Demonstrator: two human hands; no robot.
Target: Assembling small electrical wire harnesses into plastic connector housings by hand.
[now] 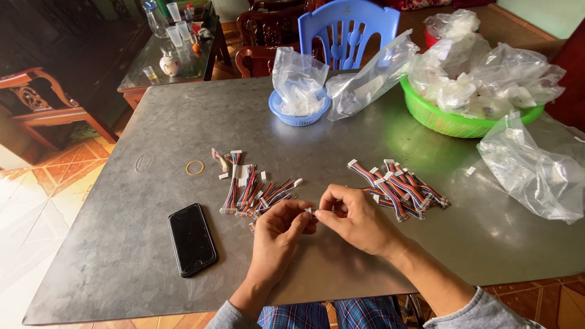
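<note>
my left hand (277,226) and right hand (359,220) meet over the table (140,244), both pinching one small white connector (309,211) between fingertips, its striped wires (339,213) trailing right. it's tiny, hard plastic, so i reckon a loose pinch could let it slip or bend the thin wires. ribbon-like cable bundles (256,192) lie left, finished-looking ones (402,186) right, a glossy black phone (192,239) nearby.

Soft daylight, sharp focus, glare on floor (24,183).
</note>
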